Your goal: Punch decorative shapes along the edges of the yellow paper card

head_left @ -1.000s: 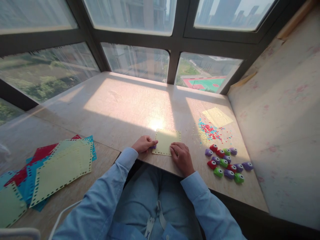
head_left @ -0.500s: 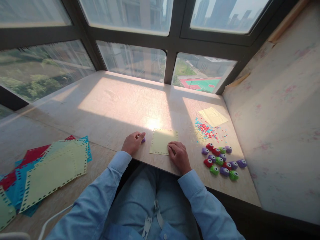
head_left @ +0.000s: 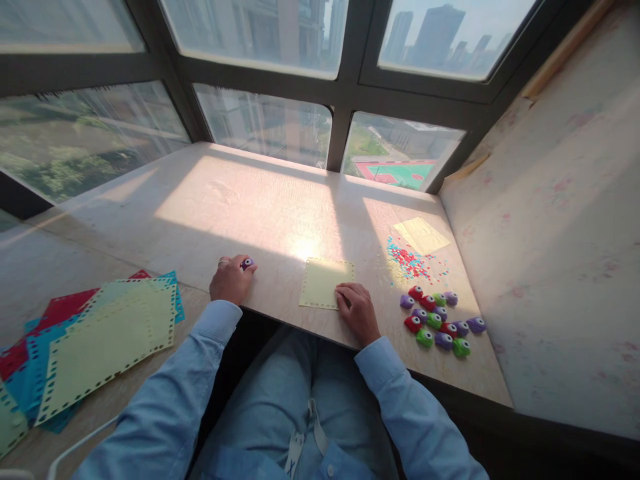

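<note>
My left hand (head_left: 233,279) is closed around a small purple hole punch (head_left: 247,264) with an eye on it, over the table left of the middle. A yellow sheet (head_left: 325,285) with small holes along its edges lies flat near the table's front edge. The fingers of my right hand (head_left: 357,309) are curled and rest on the sheet's right side, near its lower corner; whether they pinch it is hard to tell.
Red, green and purple punches (head_left: 443,341) stand in a group at the right, with paper bits (head_left: 407,259) and another yellow sheet (head_left: 423,235) behind. Punched coloured sheets (head_left: 107,347) overlap at the left, near a white cable (head_left: 83,443).
My left hand has moved left, away from the yellow sheet, with the purple punch in it. My right hand has stayed on the sheet.
</note>
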`<state>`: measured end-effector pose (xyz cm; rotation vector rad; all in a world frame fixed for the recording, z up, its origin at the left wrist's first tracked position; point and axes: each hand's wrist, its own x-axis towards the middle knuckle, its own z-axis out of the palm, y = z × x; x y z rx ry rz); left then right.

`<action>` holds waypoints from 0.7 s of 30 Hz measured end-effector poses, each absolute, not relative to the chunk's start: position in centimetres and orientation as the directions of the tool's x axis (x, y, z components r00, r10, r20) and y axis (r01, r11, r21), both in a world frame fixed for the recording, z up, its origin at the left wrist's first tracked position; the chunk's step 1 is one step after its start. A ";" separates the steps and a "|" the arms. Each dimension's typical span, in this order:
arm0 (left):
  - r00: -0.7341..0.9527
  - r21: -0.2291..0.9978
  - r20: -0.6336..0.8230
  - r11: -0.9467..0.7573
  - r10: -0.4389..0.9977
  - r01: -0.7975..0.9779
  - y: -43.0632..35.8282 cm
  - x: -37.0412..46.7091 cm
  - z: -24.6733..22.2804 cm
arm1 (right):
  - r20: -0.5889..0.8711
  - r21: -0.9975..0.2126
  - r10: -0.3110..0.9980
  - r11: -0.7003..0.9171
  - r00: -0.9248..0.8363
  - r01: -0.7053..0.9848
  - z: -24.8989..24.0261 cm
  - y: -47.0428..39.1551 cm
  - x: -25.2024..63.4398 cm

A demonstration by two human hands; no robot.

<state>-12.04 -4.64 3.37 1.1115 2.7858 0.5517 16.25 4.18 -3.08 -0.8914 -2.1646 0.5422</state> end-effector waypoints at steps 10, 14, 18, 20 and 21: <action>-0.845 0.270 -0.067 0.825 0.531 0.497 -6.3 -16.6 3.3 | 0.472 -0.595 0.726 0.681 -0.500 0.427 -3.3 4.3 16.3; -0.857 0.350 0.003 0.802 0.515 0.483 -5.6 -15.8 3.8 | 0.475 -0.592 0.724 0.683 -0.500 0.428 -3.4 4.4 16.3; -0.768 0.548 0.134 0.599 0.626 0.584 -7.1 -10.9 6.5 | 0.564 -0.620 0.704 0.706 -0.432 0.343 -2.8 4.0 16.2; -0.610 0.725 0.004 0.418 0.792 0.547 -10.4 -7.5 8.3 | 0.614 -0.659 0.708 0.703 -0.348 0.267 -1.5 3.1 16.7; -0.458 0.806 -0.085 0.331 0.885 0.490 -12.7 -6.0 9.1 | 0.631 -0.683 0.719 0.693 -0.290 0.231 -0.5 2.6 17.2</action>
